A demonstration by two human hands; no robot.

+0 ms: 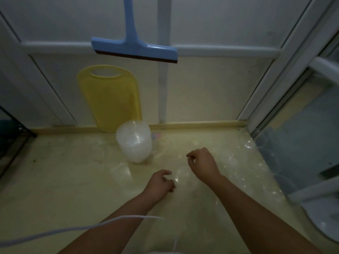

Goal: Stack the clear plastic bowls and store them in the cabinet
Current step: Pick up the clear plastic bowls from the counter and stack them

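White cable (77,228) crossed left forearm. Left hand (160,182), right hand (202,162): fingers curled on clear bowl (183,173); grip unclear. Bowl stack (134,142) beyond fingertips.

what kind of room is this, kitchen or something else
Most likely a home kitchen counter or a washing-up corner. A yellow cutting board leans on the wall, a blue squeegee hangs above it, and a stack of clear plastic bowls sits upside down on the pale yellow worktop.

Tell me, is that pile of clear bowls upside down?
Yes, upside down. The stack of clear bowls shows rounded bottoms on top, and its wide rims sit on the yellow counter, in front of the yellow cutting board.
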